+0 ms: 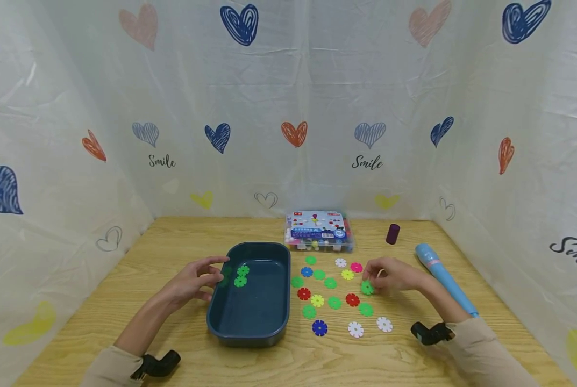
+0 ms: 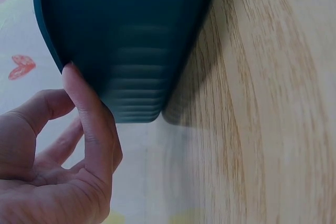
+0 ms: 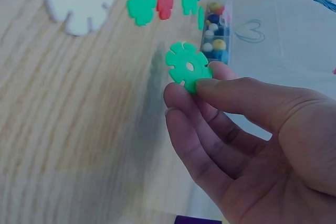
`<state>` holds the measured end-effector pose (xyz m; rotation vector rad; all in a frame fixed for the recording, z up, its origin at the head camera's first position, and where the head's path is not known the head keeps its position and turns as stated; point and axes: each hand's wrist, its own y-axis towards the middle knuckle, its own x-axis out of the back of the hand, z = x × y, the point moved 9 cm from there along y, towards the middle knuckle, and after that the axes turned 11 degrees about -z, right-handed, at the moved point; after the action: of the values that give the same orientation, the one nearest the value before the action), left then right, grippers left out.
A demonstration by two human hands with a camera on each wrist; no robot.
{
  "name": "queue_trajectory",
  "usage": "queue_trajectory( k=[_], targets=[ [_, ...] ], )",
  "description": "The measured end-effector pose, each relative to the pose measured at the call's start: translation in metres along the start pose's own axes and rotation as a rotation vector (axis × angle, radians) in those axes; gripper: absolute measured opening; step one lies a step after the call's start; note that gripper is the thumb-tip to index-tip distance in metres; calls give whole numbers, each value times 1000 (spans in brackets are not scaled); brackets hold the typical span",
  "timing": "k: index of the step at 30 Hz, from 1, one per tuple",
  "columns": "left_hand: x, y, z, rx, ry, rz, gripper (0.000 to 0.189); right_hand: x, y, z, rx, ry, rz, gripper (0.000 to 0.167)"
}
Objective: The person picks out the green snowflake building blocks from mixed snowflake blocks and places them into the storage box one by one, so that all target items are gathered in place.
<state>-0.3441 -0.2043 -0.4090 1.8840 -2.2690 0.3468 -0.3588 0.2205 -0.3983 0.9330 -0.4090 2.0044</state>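
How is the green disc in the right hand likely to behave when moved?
The green disc is probably light, being thin with a central hole. It seems fairly stiff: it looks flat though the right hand pinches only its edge. Its notched rim would likely make it bump along rather than roll smoothly.

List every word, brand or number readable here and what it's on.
"Smile": rear backdrop, left part.
"Smile": rear backdrop, right part.
"Smil...": right side curtain, its end cut off by the picture's edge.
Label on the plastic box: print too small to read.
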Motion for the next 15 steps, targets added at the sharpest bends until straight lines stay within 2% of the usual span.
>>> queue_trajectory(
  k=[5,15],
  targets=[
    [0,0,0,-1,-6,7,62,8,5,9,9,-20,-19,13],
    [0,-1,0,-1,-11,10,61,12,20,31,28,25,-14,14]
  ],
)
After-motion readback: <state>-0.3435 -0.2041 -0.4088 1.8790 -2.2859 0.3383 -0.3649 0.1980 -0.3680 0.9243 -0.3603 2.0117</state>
